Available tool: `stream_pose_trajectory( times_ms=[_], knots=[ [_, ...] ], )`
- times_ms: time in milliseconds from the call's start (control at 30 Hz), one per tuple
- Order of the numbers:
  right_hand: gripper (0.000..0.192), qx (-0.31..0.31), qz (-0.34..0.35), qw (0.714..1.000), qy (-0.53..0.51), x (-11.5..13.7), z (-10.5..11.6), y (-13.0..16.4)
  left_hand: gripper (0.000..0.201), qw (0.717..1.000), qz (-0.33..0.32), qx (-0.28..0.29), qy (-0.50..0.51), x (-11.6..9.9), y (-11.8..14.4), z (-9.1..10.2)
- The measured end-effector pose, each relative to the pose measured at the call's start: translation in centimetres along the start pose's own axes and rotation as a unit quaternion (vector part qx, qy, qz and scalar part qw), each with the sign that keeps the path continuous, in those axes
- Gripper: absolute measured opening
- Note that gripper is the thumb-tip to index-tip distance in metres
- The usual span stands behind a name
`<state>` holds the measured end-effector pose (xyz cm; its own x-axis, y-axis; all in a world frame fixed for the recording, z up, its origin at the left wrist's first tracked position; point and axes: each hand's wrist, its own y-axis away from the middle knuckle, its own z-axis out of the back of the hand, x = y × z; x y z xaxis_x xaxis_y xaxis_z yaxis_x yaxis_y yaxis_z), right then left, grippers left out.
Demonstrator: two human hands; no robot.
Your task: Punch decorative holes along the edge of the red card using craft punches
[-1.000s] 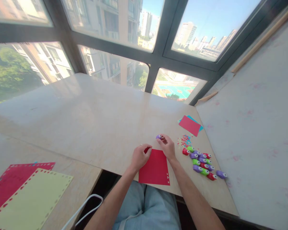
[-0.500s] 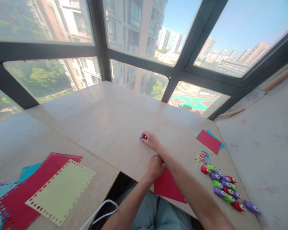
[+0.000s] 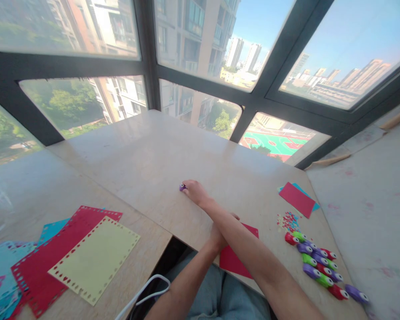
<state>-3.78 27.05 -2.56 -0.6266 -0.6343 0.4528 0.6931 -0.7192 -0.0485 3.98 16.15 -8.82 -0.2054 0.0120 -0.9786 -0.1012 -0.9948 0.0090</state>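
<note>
Right hand (image 3: 195,192): stretched across the counter (image 3: 146,164), fingertips pinching a purple punch (image 3: 182,187) at the far reach.
Left hand (image 3: 222,233): mostly hidden under the right forearm, resting on the red sheet (image 3: 238,260); whether it grips, I cannot tell.
Hidden: most of the purple punch, behind the fingers.
Count: roughly a dozen small punches (image 3: 316,262) clustered right, red, green and purple; one confetti pile (image 3: 286,220).
Left side: stacked punched sheets (image 3: 93,258), yellow on top.
</note>
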Motion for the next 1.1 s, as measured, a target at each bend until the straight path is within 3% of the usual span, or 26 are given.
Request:
stream_pose_trajectory(
  times_ms=[200,300,500,600,767,900,1100],
  knots=[
    [0.012,-0.026,0.0,0.998,-0.052,1.7,-1.6,0.0,0.027,0.999,-0.008,-0.015,-0.036,-1.0,-0.7,-0.1],
    [0.014,-0.04,-0.01,0.988,-0.147,1.6,-1.9,0.7,0.025,0.998,-0.007,-0.02,-0.057,-1.3,-0.7,0.0],
    [0.014,-0.071,-0.059,0.917,-0.388,0.6,-0.8,3.8,0.025,0.997,-0.058,-0.015,-0.055,-1.3,-0.3,0.2],
    [0.016,-0.106,-0.074,0.873,-0.47,0.5,0.9,6.8,0.026,0.995,-0.077,-0.024,-0.056,-1.2,0.0,0.4],
    [0.024,-0.208,-0.124,0.827,-0.508,-0.1,4.4,13.3,0.02,0.988,-0.082,-0.033,-0.128,-1.0,-0.1,0.6],
    [0.024,-0.278,-0.168,0.81,-0.488,-2.0,6.1,18.7,0.018,0.987,-0.08,-0.019,-0.14,-1.9,-0.1,1.1],
    [0.03,-0.392,-0.273,0.794,-0.376,-6.6,6.2,27.1,0.017,0.986,-0.111,-0.023,-0.125,-2.8,0.2,1.6]
  ],
)
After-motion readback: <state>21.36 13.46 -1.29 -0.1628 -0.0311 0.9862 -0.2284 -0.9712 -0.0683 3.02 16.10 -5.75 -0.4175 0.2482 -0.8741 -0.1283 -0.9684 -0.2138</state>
